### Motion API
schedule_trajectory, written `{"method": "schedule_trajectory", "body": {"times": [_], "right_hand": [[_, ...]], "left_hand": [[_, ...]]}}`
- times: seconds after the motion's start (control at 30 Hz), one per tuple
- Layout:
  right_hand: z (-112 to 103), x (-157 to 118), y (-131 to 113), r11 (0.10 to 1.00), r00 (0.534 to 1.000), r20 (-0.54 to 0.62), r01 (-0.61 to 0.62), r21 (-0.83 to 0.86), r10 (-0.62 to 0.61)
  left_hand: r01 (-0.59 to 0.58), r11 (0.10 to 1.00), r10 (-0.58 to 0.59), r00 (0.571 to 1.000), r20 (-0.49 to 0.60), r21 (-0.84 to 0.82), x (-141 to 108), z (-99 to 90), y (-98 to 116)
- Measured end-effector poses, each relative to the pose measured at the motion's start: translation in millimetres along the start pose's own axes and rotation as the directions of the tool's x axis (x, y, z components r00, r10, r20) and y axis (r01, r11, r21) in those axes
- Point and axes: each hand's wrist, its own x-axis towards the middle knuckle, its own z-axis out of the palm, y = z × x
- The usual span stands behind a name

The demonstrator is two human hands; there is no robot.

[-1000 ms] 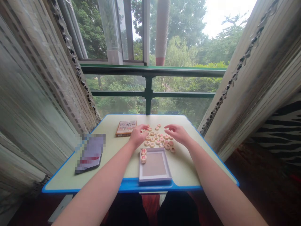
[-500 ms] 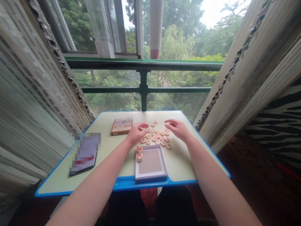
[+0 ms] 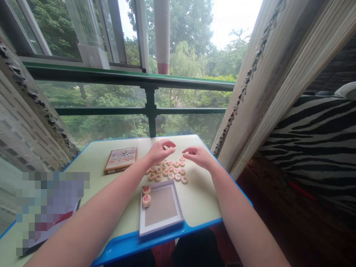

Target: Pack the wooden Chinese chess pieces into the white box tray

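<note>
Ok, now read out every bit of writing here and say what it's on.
"帥", red, on the far piece in the tray.
"炮", red, on the near piece there.
Box lid: lettering too blurred to read surely.
Loose pieces: characters too small.
Pixelated item: nothing legible.

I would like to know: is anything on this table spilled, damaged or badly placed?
Nothing looks spilled or damaged; the loose xiangqi pieces look whole. One small oddity: the near side of the shallow tray lies over the blue rim, so it might get bumped. The pixelated item I cannot judge.
</note>
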Motion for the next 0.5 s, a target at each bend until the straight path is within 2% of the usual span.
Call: {"method": "schedule_trajectory", "body": {"times": [0.17, 0.5], "right_hand": [[1, 1, 5, 0.996, 0.995, 0.076, -0.060, -0.064, 0.065], [3, 7, 17, 0.989, 0.992, 0.052, -0.108, -0.105, 0.114]], "left_hand": [[0.000, 0.999, -0.004, 0.994, 0.110, 0.039, -8, 9.8, -12], [0.045, 0.992, -0.056, 0.995, 0.085, 0.119, -6, 9.8, -27]]}}
